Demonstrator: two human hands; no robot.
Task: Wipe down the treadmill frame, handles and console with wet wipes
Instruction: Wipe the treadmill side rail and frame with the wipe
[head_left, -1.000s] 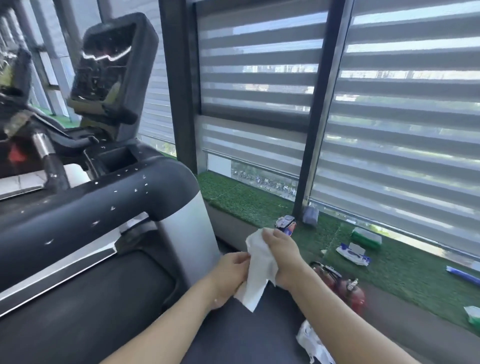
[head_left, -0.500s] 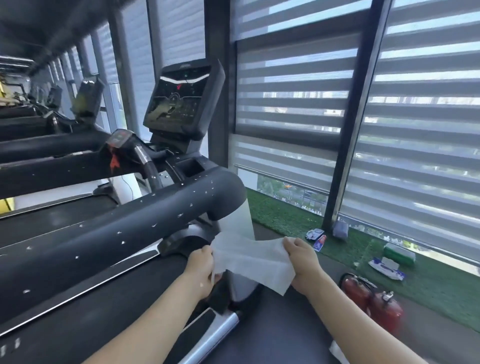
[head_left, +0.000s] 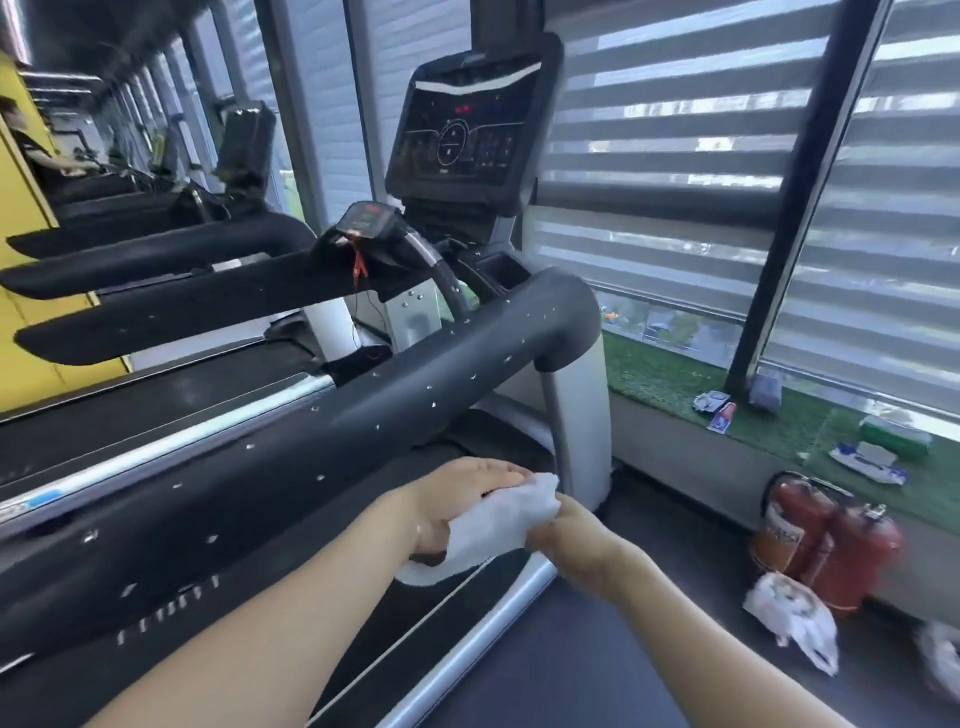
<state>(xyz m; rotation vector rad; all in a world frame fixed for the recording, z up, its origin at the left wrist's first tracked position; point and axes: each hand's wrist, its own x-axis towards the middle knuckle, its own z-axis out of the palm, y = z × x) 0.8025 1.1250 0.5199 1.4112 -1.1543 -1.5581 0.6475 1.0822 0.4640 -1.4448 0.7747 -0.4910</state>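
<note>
- Both forearms reach forward; the left hand (head_left: 457, 499) curls over a crumpled white wet wipe (head_left: 493, 519), and the right hand (head_left: 566, 530) pinches its near corner.
- The wipe sits just beside the thick matte-black padded handrail (head_left: 322, 447), flecked with white bits.
- Beyond, the glossy dark console screen (head_left: 462, 135) stands upright.

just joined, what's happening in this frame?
A person stands beside a black treadmill handrail flecked with white specks. Both hands hold one white wet wipe: the left hand grips it from above, the right hand pinches its near end. The wipe isn't on the rail yet.
</note>
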